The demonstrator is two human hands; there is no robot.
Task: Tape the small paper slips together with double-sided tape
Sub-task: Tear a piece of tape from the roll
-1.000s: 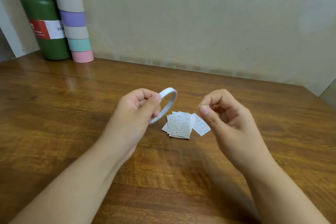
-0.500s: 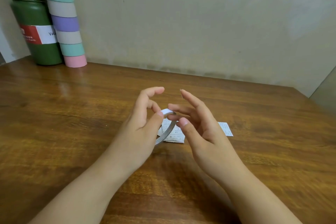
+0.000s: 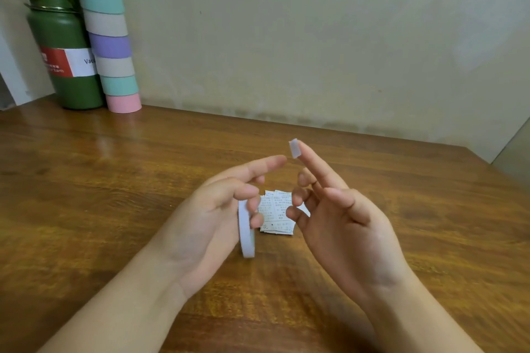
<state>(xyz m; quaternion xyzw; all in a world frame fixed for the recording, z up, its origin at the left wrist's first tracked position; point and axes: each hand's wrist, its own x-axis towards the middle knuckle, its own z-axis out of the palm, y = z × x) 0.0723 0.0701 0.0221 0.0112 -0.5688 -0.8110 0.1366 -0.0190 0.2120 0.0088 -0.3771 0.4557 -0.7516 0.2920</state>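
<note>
A: Where's the tape?
B: The tape roll (image 3: 246,233) hangs on the left hand (image 3: 212,218), lower fingers curled round it. A torn tape piece (image 3: 294,148) sticks to the right hand (image 3: 341,223) index fingertip, fingers spread, nothing gripped.
A: The slips?
B: The paper slips (image 3: 276,213) lie on the table (image 3: 114,180), between both hands.
A: Any writing?
B: The green bottle (image 3: 67,60) label reads "Vac", cut off.

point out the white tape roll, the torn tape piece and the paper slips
white ring-shaped tape roll (image 3: 247,241): head view, on its outer band.
small white torn tape piece (image 3: 294,148): head view, on its middle.
small printed white paper slips (image 3: 276,212): head view, on the top slip.
</note>
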